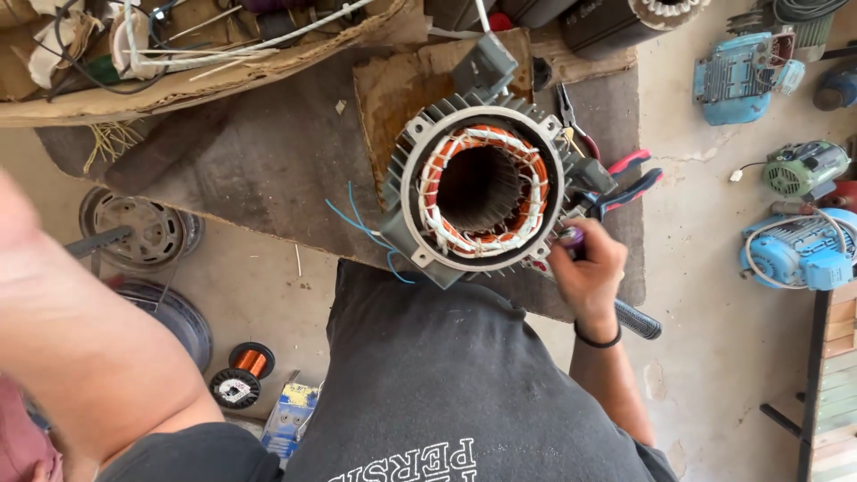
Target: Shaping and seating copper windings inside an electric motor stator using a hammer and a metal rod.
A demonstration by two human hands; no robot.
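A grey finned motor stator [482,183] with copper windings tied in white cord stands open end up on a dark worktable [268,161]. My right hand [589,272], with a black band on the wrist, rests at the stator's lower right rim. Its fingers are closed on a small purple-tipped object [571,236]. My left forearm [80,330] fills the left of the view, blurred and close to the camera; its hand is out of frame. Thin blue wires [357,219] trail from the stator's left side.
Pliers with red and blue handles [629,178] lie right of the stator, and a black-handled tool [638,319] lies by my wrist. Copper wire spools [253,360] sit on the floor. Blue and green motors [799,250] stand at the right. A cluttered cardboard tray [178,85] sits behind.
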